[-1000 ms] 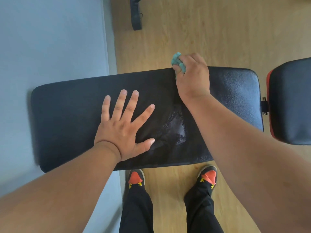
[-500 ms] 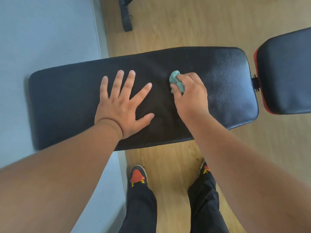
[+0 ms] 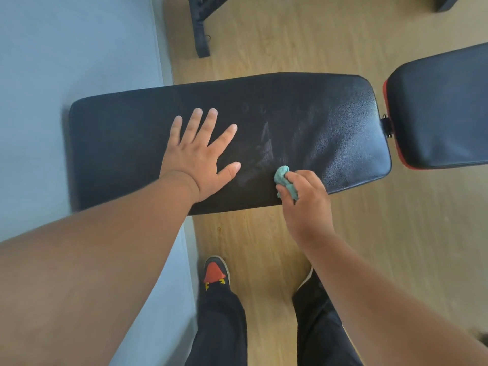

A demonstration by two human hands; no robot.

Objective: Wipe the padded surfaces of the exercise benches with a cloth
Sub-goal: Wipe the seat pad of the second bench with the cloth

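Note:
A long black padded bench pad (image 3: 330,122) lies across the view, with damp streaks near its middle. My left hand (image 3: 200,157) rests flat on the pad with fingers spread. My right hand (image 3: 306,199) grips a bunched teal cloth (image 3: 284,178) and presses it on the pad's near edge, right of my left thumb. A second black pad with a red side (image 3: 438,112) adjoins at the right, joined by a black bracket (image 3: 386,126).
Wood floor (image 3: 396,247) lies around the bench, and a grey mat (image 3: 66,48) covers the left side. A black metal frame leg (image 3: 202,30) stands at the top. My feet in red and black shoes (image 3: 215,272) are just below the pad.
My right hand has drawn the cloth from the pad's far edge to its near edge, leaving damp streaks. My left hand stays flat on the pad.

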